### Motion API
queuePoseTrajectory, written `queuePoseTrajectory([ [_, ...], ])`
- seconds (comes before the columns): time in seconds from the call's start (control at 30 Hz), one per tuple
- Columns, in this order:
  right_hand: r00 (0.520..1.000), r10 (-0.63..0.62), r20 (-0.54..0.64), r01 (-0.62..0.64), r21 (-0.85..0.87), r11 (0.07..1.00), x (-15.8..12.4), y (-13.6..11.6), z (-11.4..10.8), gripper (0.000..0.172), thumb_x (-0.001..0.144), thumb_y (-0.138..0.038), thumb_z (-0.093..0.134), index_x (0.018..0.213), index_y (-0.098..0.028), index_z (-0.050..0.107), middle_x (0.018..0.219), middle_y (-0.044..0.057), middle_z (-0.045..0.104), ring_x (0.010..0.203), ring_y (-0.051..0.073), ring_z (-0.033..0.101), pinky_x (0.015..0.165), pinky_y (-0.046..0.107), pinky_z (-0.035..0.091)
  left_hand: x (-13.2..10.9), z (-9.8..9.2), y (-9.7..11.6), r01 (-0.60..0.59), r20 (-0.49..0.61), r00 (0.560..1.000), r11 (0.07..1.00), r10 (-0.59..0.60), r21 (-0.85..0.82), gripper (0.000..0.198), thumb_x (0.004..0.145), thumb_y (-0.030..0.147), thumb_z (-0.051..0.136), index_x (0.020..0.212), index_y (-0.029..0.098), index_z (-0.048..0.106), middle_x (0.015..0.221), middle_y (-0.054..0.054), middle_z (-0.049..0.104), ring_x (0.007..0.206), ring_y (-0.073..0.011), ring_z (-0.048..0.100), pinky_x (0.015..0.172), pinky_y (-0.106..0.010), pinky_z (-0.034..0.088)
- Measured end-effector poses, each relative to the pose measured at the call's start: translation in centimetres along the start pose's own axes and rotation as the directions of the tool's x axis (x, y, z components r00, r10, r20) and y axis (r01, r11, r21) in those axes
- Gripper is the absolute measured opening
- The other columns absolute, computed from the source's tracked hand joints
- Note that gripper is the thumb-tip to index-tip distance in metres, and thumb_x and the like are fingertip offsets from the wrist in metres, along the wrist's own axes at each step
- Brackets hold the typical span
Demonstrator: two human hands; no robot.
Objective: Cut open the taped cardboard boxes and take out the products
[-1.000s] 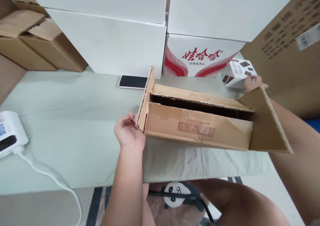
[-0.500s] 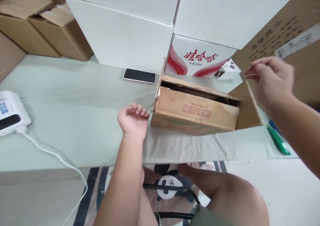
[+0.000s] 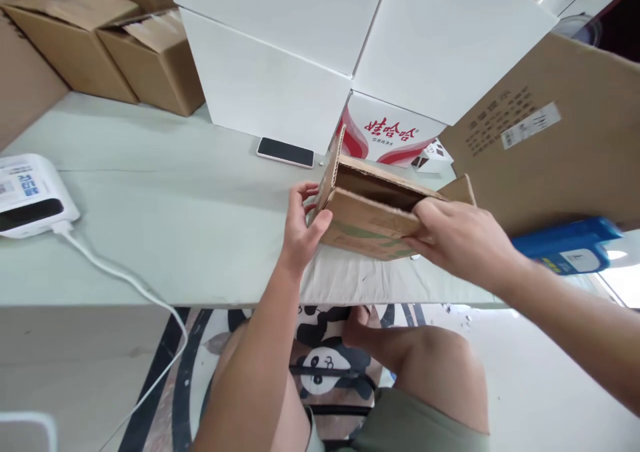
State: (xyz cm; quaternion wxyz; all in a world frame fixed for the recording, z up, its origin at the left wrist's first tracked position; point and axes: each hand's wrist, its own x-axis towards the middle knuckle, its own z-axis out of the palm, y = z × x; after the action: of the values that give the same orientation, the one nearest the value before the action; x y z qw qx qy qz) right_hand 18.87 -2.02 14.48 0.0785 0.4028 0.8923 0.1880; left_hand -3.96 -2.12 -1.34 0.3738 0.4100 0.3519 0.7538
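Our left hand [image 3: 304, 229] is at the carton [image 3: 367, 232], just right of the middle of the frame: its thumb touches the front corner, and its other fingers curl apart from it beside the raised left flap; we cannot tell how firmly they clamp. Our right hand [image 3: 453, 235] pinches the carton's front wall near its right end, fingers over the top edge and thumb lower on the outside. The carton's mouth gapes upward, its inside dark, and we cannot make out what it holds. Behind it, at upper centre right, we see a water box [image 3: 383, 132] beneath the white boxes [image 3: 270, 72], with a small box [image 3: 434, 157] just beside it. Brown boxes [image 3: 155, 59] stand at upper left, and a big box [image 3: 540, 165] at upper right has a blue thing [image 3: 530, 244] before it. Our left forearm rises from the bottom, wrist bent, while the right one slants in from the lower right, palm downward. On the surface [image 3: 175, 225] a phone [image 3: 285, 153] lies left of the carton; a white device [image 3: 35, 195] with its cable [image 3: 127, 279] sits at far left.
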Motion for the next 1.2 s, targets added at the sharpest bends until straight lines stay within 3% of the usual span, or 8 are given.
queuePoseTrajectory([
  [0.17,0.978,-0.147,-0.148,0.149,0.005,0.989,-3.2,-3.2,0.6,0.026,0.102,-0.012,0.041,0.099,-0.020,0.066,0.099,0.010,0.078,0.077,0.020,0.070,0.070,0.033,0.053,-0.1,0.4,1.0,-0.021,0.089,0.995,0.986,0.036,-0.165,0.063,0.079,0.071,0.074,0.125,0.029,0.064,0.133,-0.009,0.063,0.133,-0.0279,0.057,0.110,-0.037,0.048],
  [0.33,0.965,-0.233,-0.122,0.260,0.305,0.916,-4.3,-3.9,0.6,0.049,0.105,-0.040,0.047,0.144,-0.013,0.057,0.140,0.020,0.068,0.120,0.033,0.071,0.094,0.049,0.064,0.7,-0.6,2.5,0.107,0.208,0.976,0.971,-0.062,-0.214,0.071,0.067,0.059,0.090,0.128,0.033,0.064,0.140,-0.007,0.061,0.140,-0.0295,0.055,0.112,-0.037,0.051],
  [0.53,0.946,-0.324,0.014,0.227,0.684,0.693,-3.5,-1.5,-1.0,0.047,0.111,-0.036,0.033,0.136,-0.017,0.067,0.137,0.012,0.072,0.124,0.021,0.071,0.101,0.033,0.061,0.9,-1.7,4.0,0.111,0.390,0.918,0.992,-0.077,-0.067,0.097,0.054,0.050,0.100,0.141,0.036,0.059,0.145,-0.009,0.062,0.146,-0.0372,0.053,0.115,-0.050,0.053],
  [0.63,0.955,-0.262,0.142,0.132,0.587,0.799,-2.3,-0.2,-0.9,0.041,0.108,-0.030,0.036,0.124,-0.022,0.073,0.121,0.008,0.078,0.105,0.021,0.076,0.088,0.034,0.063,0.8,-1.9,4.3,0.193,0.481,0.864,0.980,-0.152,-0.038,0.095,0.058,0.040,0.100,0.143,0.039,0.057,0.146,-0.008,0.062,0.143,-0.0371,0.057,0.112,-0.052,0.055],
  [0.73,0.958,-0.145,0.248,0.058,0.329,0.943,-1.2,0.4,-0.2,0.039,0.099,-0.033,0.054,0.134,-0.024,0.069,0.120,0.008,0.078,0.097,0.027,0.076,0.074,0.037,0.060,0.9,-2.0,4.5,0.303,0.542,0.805,0.953,-0.241,-0.026,0.101,0.056,0.031,0.101,0.145,0.040,0.056,0.146,-0.008,0.061,0.140,-0.0368,0.059,0.109,-0.052,0.057],
  [0.9,0.962,-0.127,0.242,0.092,0.149,0.985,0.0,0.6,0.4,0.068,0.088,-0.043,0.069,0.154,-0.032,0.054,0.144,0.007,0.068,0.113,0.031,0.073,0.069,0.034,0.056,1.1,-2.3,4.6,0.349,0.515,0.815,0.935,-0.265,-0.070,0.101,0.050,0.024,0.103,0.140,0.037,0.061,0.147,-0.010,0.061,0.143,-0.0397,0.055,0.114,-0.055,0.054],
  [1.07,0.931,-0.119,0.344,0.077,0.132,0.988,1.0,1.0,1.3,0.078,0.084,-0.042,0.069,0.159,-0.029,0.050,0.147,0.011,0.065,0.124,0.035,0.068,0.090,0.042,0.059,1.0,-2.3,4.8,0.331,0.541,0.801,0.942,-0.254,-0.047,0.098,0.052,0.021,0.102,0.140,0.037,0.061,0.148,-0.009,0.060,0.146,-0.0404,0.052,0.117,-0.056,0.050],
  [1.2,0.947,-0.067,0.315,0.054,0.050,0.997,1.2,0.8,1.9,0.080,0.084,-0.039,0.063,0.161,-0.025,0.047,0.145,0.016,0.066,0.109,0.037,0.072,0.081,0.044,0.058,1.1,-2.0,4.7,0.347,0.498,0.830,0.931,-0.250,-0.111,0.095,0.050,0.022,0.103,0.136,0.034,0.064,0.144,-0.010,0.062,0.149,-0.0430,0.047,0.119,-0.060,0.047],
])
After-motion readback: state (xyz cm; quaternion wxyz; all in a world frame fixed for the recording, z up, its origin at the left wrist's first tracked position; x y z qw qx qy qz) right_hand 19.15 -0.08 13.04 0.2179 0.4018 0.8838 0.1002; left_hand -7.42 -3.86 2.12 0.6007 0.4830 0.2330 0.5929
